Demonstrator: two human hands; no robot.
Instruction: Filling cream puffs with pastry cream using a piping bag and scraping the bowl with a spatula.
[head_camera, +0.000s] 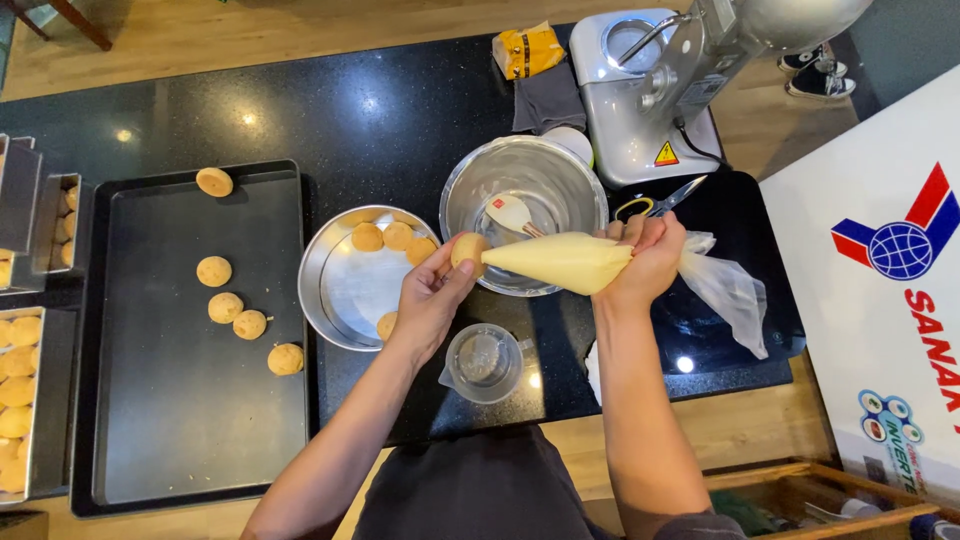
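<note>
Where the forearms rise from the lower edge, nearest of all a small clear plastic measuring cup (483, 360) on the black speckled counter (400, 110), just below the hands. Above it, left hand (432, 295) curled loosely, fingertips pinching a small round golden pastry puff (466, 250). Right hand (648, 262) clenched tight round the twisted neck of a cream-filled translucent piping bag (560, 262), nozzle end touching the puff, loose plastic tail trailing off to the right. Puff probably light, hollow and brittle: best cradled at its sides with a gentle pinch, never squeezed. Bag soft, yielding, likely slick; firmest hold at the twist behind the filling. Just left of the hands, a round shallow metal pan (340, 290) with several more puffs along its rim. Behind the bag, a deep steel mixing bowl (560, 185) holding a pale spatula (512, 213). Further left, a large dark baking tray (150, 400) with a scattering of puffs. At the far edge, scissors (660, 203), a folded grey cloth (548, 100), a yellow packet (528, 50) and a grey stand mixer (660, 90).
</note>
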